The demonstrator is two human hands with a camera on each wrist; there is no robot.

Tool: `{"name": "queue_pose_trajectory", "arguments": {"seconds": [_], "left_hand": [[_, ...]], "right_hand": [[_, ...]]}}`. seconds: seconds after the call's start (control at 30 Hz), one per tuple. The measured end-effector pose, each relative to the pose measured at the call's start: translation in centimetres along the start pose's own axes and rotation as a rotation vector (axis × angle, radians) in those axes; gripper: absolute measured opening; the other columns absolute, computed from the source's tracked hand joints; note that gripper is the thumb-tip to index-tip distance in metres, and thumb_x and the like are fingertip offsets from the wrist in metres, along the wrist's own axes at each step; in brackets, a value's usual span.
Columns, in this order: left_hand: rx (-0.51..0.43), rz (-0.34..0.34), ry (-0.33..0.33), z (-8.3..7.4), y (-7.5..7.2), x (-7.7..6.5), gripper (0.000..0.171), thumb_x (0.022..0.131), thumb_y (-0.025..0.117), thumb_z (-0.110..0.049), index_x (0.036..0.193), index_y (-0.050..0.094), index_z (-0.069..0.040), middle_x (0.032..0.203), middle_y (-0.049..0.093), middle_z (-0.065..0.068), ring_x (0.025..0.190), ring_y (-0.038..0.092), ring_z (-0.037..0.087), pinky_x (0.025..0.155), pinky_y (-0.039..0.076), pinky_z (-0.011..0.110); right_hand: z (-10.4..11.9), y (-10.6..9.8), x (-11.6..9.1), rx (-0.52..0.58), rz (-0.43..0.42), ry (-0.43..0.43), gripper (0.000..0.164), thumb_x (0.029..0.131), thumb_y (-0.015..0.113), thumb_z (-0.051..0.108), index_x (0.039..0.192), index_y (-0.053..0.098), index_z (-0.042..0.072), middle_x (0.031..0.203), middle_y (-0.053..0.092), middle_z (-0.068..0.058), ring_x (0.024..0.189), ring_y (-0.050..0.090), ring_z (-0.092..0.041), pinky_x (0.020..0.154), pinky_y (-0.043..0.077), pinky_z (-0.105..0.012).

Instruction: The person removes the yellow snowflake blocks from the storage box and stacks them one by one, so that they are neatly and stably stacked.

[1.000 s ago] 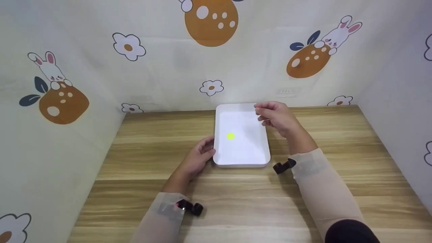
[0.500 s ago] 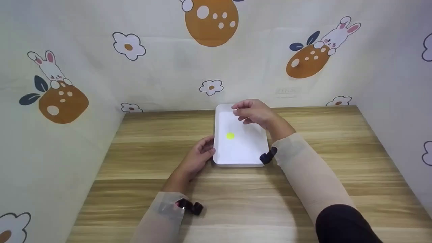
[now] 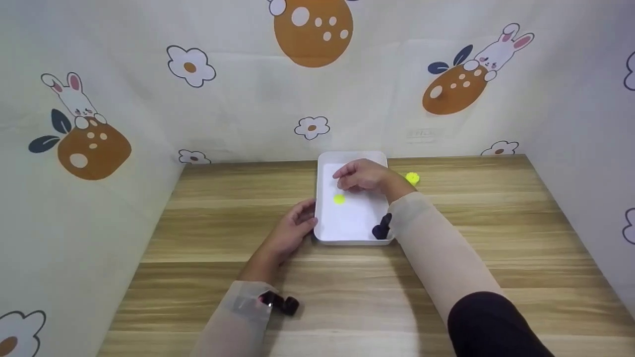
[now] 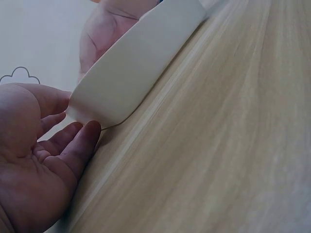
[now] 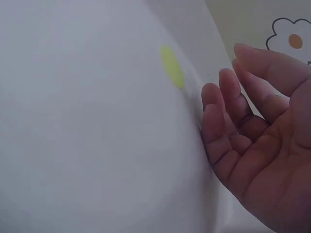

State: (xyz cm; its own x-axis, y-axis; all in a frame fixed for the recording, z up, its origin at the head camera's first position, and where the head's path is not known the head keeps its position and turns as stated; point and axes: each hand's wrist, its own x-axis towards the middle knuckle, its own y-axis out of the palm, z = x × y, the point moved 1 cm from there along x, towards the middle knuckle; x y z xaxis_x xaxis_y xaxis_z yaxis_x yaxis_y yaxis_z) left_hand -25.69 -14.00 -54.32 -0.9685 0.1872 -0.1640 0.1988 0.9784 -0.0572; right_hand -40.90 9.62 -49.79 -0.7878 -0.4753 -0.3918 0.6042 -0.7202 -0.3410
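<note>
A white rectangular tray (image 3: pixel 352 223) sits on the wooden table near the back wall, with a flat yellow disc (image 3: pixel 339 199) on its floor, left of the middle. My left hand (image 3: pixel 292 230) rests at the tray's left side; in the left wrist view its fingertips touch the outer wall of the tray (image 4: pixel 131 63). Over the tray is my right hand (image 3: pixel 361 175), fingers loosely bent and nothing between them. The right wrist view has the yellow disc (image 5: pixel 172 67) a little beyond those fingertips. Just right of the tray, a yellow flower-shaped piece (image 3: pixel 412 178) shows past my right wrist.
The wooden table (image 3: pixel 208 223) reaches to patterned cloth walls (image 3: pixel 238 99) at the back and both sides. Black wrist cameras (image 3: pixel 382 229) stick out from both sleeves, the right one overlapping the tray's near right corner in the head view.
My right hand has moved left from the tray's far right corner, then a little toward me, over the tray. The yellow flower-shaped piece has come into sight. My left hand stays put.
</note>
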Motion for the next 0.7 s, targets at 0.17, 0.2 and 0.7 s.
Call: {"name": "queue_pose_trajectory", "arguments": {"seconds": [0.17, 0.2, 0.7], "left_hand": [[0.006, -0.007, -0.015, -0.2, 0.1, -0.1, 0.057, 0.106, 0.063, -0.010, 0.161, 0.047, -0.013, 0.165, 0.049, 0.012, 0.152, 0.051, 0.031, 0.126, 0.045, 0.046], [0.007, -0.004, -0.013, -0.2, 0.1, -0.1, 0.057, 0.106, 0.062, -0.010, 0.161, 0.047, -0.012, 0.165, 0.049, 0.013, 0.152, 0.051, 0.031, 0.127, 0.045, 0.047], [-0.023, 0.006, 0.034, 0.2, 0.1, 0.1, 0.059, 0.106, 0.062, -0.008, 0.162, 0.044, -0.007, 0.166, 0.048, 0.015, 0.152, 0.050, 0.033, 0.127, 0.044, 0.048]], "right_hand": [[-1.0, 0.1, 0.4, -0.027, -0.019, -0.016, 0.036, 0.091, 0.084, 0.015, 0.126, 0.078, 0.013, 0.097, 0.073, 0.006, 0.093, 0.063, -0.013, 0.083, 0.054, -0.023], [-1.1, 0.1, 0.4, -0.027, -0.013, -0.020, 0.036, 0.090, 0.083, 0.012, 0.126, 0.078, 0.012, 0.098, 0.073, 0.006, 0.094, 0.064, -0.013, 0.083, 0.054, -0.023], [-0.7, 0.9, -0.4, -0.376, 0.031, -0.026, 0.031, 0.085, 0.087, 0.018, 0.113, 0.080, 0.029, 0.111, 0.071, 0.002, 0.108, 0.060, -0.018, 0.100, 0.049, -0.034]]}}
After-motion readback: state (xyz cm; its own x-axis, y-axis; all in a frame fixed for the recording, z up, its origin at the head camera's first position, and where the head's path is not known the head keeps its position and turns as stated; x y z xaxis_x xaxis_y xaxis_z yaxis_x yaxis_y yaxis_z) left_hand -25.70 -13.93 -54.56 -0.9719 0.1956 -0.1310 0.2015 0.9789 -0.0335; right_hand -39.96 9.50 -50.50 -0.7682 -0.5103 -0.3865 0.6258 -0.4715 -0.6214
